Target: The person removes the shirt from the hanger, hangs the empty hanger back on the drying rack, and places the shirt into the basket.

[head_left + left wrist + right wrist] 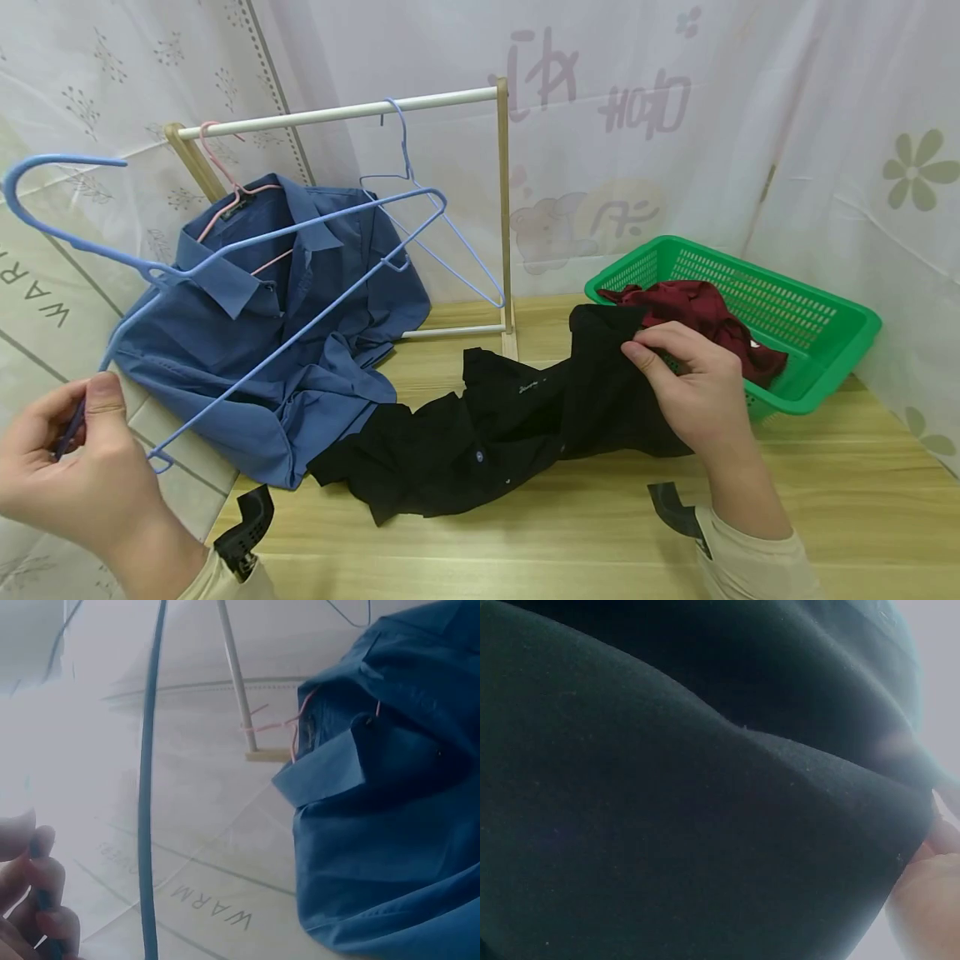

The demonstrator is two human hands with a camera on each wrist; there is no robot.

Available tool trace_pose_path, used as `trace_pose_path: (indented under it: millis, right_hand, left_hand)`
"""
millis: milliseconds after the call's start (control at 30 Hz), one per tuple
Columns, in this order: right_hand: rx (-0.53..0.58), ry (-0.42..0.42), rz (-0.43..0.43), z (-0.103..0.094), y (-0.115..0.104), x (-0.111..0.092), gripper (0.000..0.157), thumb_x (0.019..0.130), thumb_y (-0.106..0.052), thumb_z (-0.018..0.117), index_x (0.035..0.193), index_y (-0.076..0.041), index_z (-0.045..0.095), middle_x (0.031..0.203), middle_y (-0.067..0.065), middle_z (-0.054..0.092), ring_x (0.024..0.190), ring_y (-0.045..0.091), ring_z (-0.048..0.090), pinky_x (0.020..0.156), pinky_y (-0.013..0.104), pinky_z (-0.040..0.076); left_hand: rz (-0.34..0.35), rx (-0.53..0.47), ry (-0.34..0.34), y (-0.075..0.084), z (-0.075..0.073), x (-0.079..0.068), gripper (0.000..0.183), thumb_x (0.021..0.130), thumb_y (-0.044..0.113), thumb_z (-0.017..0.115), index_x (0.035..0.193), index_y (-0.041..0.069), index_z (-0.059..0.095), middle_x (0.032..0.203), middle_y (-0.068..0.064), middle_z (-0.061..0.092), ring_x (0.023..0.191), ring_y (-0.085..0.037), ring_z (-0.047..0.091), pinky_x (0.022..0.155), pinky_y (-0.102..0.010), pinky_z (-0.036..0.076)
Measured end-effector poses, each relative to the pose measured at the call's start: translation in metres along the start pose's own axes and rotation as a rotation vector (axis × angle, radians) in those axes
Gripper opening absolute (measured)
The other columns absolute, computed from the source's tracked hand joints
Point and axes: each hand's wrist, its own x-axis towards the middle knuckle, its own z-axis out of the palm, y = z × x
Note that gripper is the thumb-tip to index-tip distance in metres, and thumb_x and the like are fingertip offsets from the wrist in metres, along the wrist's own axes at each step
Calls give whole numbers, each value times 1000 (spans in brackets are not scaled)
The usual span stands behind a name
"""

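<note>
My left hand point(90, 458) grips one end of a blue clothes hanger point(300, 225), raised at the left with its hook pointing up and left. In the left wrist view, the fingers point(49, 881) curl round the hanger, and one bar crosses upright beside them. At the right, my right hand point(693, 379) pinches an edge of a black shirt point(517, 425) between thumb and fingers, lifting that part off the table. The rest of the shirt lies crumpled across the table. Black cloth point(690, 810) fills most of the right wrist view. Hanger and black shirt are apart at the hands.
A small rack with a white rail point(337, 111) stands at the back left. On it hang a blue shirt point(262, 350) on a pink hanger point(236, 187) and a bare blue hanger point(457, 237). A green basket point(832, 333) at the right holds dark red cloth point(690, 304).
</note>
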Motion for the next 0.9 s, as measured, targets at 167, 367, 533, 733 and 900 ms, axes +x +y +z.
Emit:
trace_pose_path:
  millis: [167, 367, 533, 733, 900]
  right_hand:
    - [-34, -4, 4, 0, -1, 0, 24, 77, 19, 82, 90, -2, 81, 90, -15, 73, 95, -9, 65, 84, 4, 47]
    - [-62, -29, 0, 2, -1, -1, 24, 78, 16, 83, 91, -4, 82, 88, -2, 75, 95, -11, 64, 87, 3, 47]
    - [-146, -128, -23, 5, 1, -4, 22, 81, 9, 85, 95, -7, 82, 89, 2, 76, 87, -9, 60, 79, 7, 46]
    - [-252, -265, -41, 8, 3, -5, 18, 85, -1, 86, 97, -13, 82, 91, -5, 77, 85, -4, 62, 80, 9, 48]
    - [-270, -335, -28, 11, -3, 10, 13, 90, -6, 83, 101, -13, 81, 93, -6, 76, 82, 4, 65, 80, 15, 51]
  left_hand:
    - [-3, 63, 16, 0, -1, 2, 12, 92, 31, 85, 96, 20, 86, 75, 30, 61, 72, 6, 51, 75, -15, 41]
    - [-85, 66, 17, 17, 2, 2, 2, 91, 27, 84, 93, 26, 85, 75, 24, 57, 72, 2, 43, 75, -13, 35]
    - [15, 155, -1, 12, 8, 3, 9, 95, 35, 80, 99, 27, 84, 79, 33, 56, 74, 7, 43, 75, -13, 34]
    - [115, 263, 8, 1, 14, 8, 13, 94, 42, 79, 95, 31, 85, 76, 45, 51, 69, 13, 40, 72, -11, 32]
    - [154, 316, 9, 0, 19, 7, 23, 93, 49, 77, 95, 28, 86, 73, 53, 43, 74, 20, 37, 83, -13, 33]
